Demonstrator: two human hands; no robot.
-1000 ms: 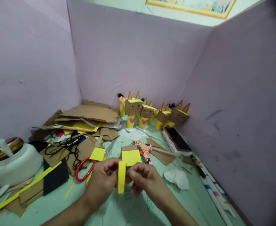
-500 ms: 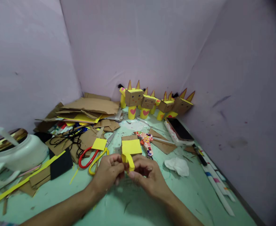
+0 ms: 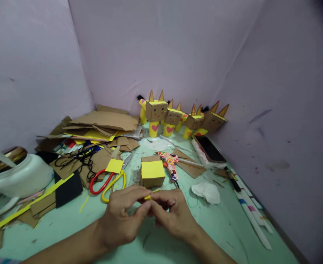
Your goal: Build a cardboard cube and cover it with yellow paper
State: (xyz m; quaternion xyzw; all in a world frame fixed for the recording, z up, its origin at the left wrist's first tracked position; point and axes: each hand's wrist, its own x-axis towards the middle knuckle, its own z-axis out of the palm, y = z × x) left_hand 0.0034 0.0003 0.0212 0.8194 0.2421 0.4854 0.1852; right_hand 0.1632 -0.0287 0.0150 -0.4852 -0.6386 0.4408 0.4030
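Between my fingertips is a small yellow paper strip (image 3: 148, 197), mostly hidden by the fingers. My left hand (image 3: 127, 212) pinches it from one side, and my right hand (image 3: 172, 211) pinches it from the other. Just beyond the hands stands a small cardboard box (image 3: 152, 181) with a yellow paper square (image 3: 152, 169) on top. To the left lie scissors (image 3: 106, 183) with one red and one yellow handle loop, and a loose yellow square (image 3: 114, 165) rests across them. A flower-patterned glue gun (image 3: 170, 163) lies right of the box.
Several cardboard figures (image 3: 156, 112) with yellow horns stand at the back wall. Cardboard scraps (image 3: 103, 120) and black cord (image 3: 86, 157) pile up at left, near a white pot (image 3: 32, 174). On the right are a phone (image 3: 210, 148), crumpled tissue (image 3: 206, 192) and white rolled sticks (image 3: 253, 220).
The yellow strip, which stood up as a curled loop, is now down low between my fingers. My hands have closed together around it, leaving the cardboard box's front in view.
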